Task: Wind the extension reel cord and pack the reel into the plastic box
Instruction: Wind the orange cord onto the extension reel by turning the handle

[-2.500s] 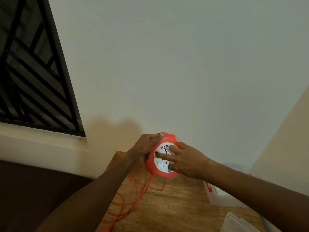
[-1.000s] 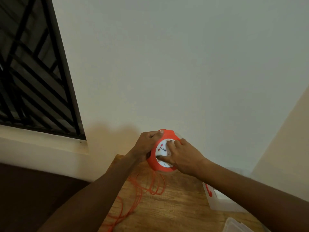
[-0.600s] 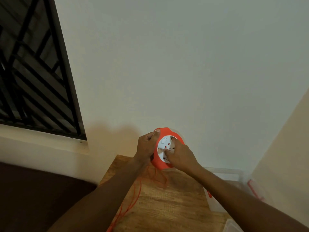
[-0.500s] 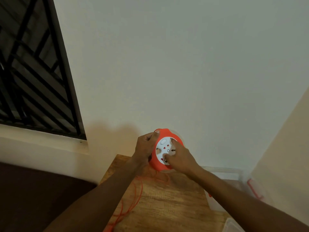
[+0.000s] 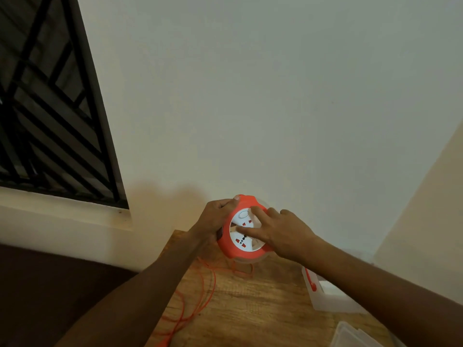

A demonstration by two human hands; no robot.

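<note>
An orange extension reel (image 5: 233,249) with a white socket face is held above the far end of a wooden table (image 5: 253,311). My left hand (image 5: 213,219) grips the reel's left rim. My right hand (image 5: 278,231) lies on the white face, fingers spread and pressed into its recesses. The loose orange cord (image 5: 200,296) hangs from the reel and trails in loops over the table's left side to the near edge. A clear plastic box (image 5: 325,296) with an orange latch stands at the right, partly behind my right forearm.
A pale wall rises right behind the reel. A barred window (image 5: 50,116) with a white sill is at the left. A clear plastic lid (image 5: 355,336) lies at the table's near right corner. A dark surface lies left of the table.
The white face has turned under my right hand's fingers. Loose cord on the table has grown shorter. My left hand keeps its hold on the rim.
</note>
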